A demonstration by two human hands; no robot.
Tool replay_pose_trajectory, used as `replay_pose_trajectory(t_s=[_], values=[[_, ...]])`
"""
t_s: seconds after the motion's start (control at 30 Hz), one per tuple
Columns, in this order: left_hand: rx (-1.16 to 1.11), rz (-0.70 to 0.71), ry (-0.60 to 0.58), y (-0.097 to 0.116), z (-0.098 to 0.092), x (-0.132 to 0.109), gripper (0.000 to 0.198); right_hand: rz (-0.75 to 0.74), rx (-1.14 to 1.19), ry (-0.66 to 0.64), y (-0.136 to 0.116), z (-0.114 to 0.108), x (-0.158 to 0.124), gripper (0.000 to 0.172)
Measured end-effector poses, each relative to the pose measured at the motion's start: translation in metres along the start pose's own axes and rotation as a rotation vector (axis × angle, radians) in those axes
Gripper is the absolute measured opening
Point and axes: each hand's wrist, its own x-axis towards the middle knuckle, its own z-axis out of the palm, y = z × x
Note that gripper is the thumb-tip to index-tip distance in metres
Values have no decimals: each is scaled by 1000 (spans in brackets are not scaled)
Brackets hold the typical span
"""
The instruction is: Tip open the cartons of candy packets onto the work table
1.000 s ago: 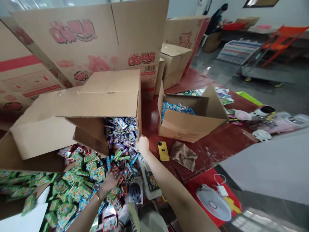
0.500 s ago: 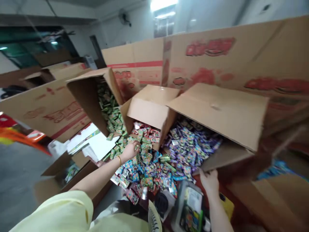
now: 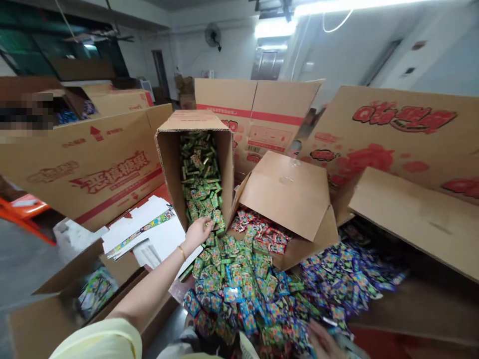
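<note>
A tall cardboard box (image 3: 170, 159) lies tipped toward me and spills green packets (image 3: 198, 174). My left hand (image 3: 198, 232) rests at its mouth, fingers curled over green packets there. Beside it, a second tipped box (image 3: 288, 192) spills red packets (image 3: 262, 232). At the right, a third box (image 3: 415, 219) spills purple and blue packets (image 3: 348, 279). All of them merge into one mixed heap (image 3: 239, 289) in front of me. My right hand (image 3: 324, 341) is blurred at the bottom edge, low over the heap; its fingers are unclear.
Large printed cardboard sheets (image 3: 93, 164) wall in the back and both sides. White flat cards (image 3: 149, 232) lie left of the heap. An open box (image 3: 48, 309) with packets stands at lower left. An orange frame (image 3: 22, 212) shows at the far left.
My view has swung left and up. My left hand moved from the heap up to the mouth of the green-packet box. My right hand let go of the purple-packet box flap and dropped low.
</note>
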Motion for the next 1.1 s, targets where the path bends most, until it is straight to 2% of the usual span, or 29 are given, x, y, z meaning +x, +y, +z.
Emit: replay_pose_trajectory(t_s=[0.07, 0.17, 0.23, 0.33, 0.43, 0.53, 0.6, 0.67, 0.73, 0.83, 0.9, 1.1], values=[[18, 38, -40, 15, 2, 29, 40, 33, 134, -30, -37, 18, 15, 59], [46, 77, -103, 46, 8, 69, 56, 54, 164, 116, -80, 34, 58, 80], [56, 88, -121, 65, 11, 89, 58, 73, 142, 166, -99, 37, 87, 76], [55, 75, -114, 82, 13, 106, 57, 94, 81, 185, -115, 33, 116, 57], [16, 68, -86, 84, 10, 108, 71, 92, 5, 188, -120, 29, 126, 39], [-42, 100, -16, 85, -4, 112, 90, 73, -49, 155, -116, 29, 126, 30], [-104, 150, 95, 92, -22, 125, 92, 53, -69, 128, -110, 30, 124, 30], [-234, 227, 293, 105, -44, 148, 94, 30, -78, 112, -105, 32, 122, 31], [-287, 227, 369, 122, -65, 172, 88, 14, -82, 115, -101, 32, 121, 33], [-253, 103, 307, 139, -87, 196, 73, 3, -95, 141, -99, 29, 126, 35], [-218, 66, 272, 139, -93, 197, 66, -6, -99, 157, -98, 28, 134, 35], [-230, 164, 258, 101, -97, 183, 51, -54, -80, 162, -94, 30, 161, 31]])
